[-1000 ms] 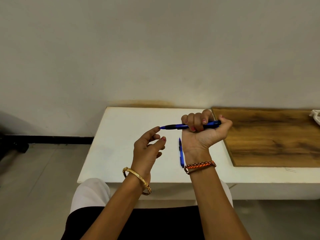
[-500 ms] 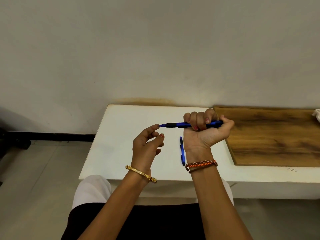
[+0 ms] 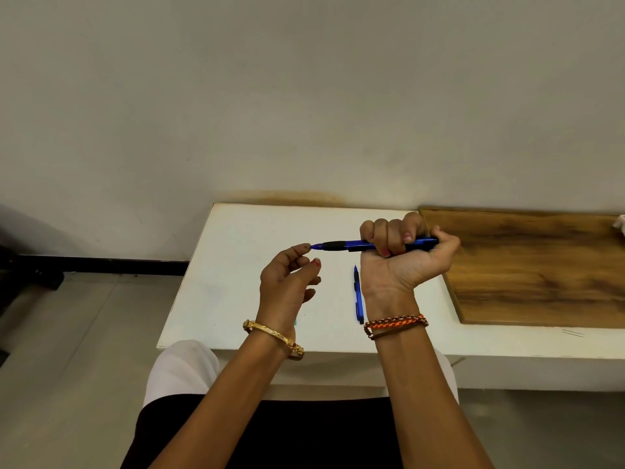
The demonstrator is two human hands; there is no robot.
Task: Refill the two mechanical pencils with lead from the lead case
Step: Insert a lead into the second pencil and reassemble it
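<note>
while right hand (image 3: 404,262) fists the pencil (image 3: 341,246), left hand (image 3: 287,282) fingertip touches its tip.

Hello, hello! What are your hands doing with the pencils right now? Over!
Right hand grips one pencil level above the table. Left hand open, fingertip at its tip. Second pencil lies on the table. Nothing in the way.

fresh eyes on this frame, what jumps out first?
The blue and black mechanical pencil, held level above the white table in the right hand, whose fingers curl round its barrel. The left hand has a fingertip at the pencil's tip. A second blue pencil lies on the table just left of the right wrist, and a wooden board covers the table's right side.
</note>
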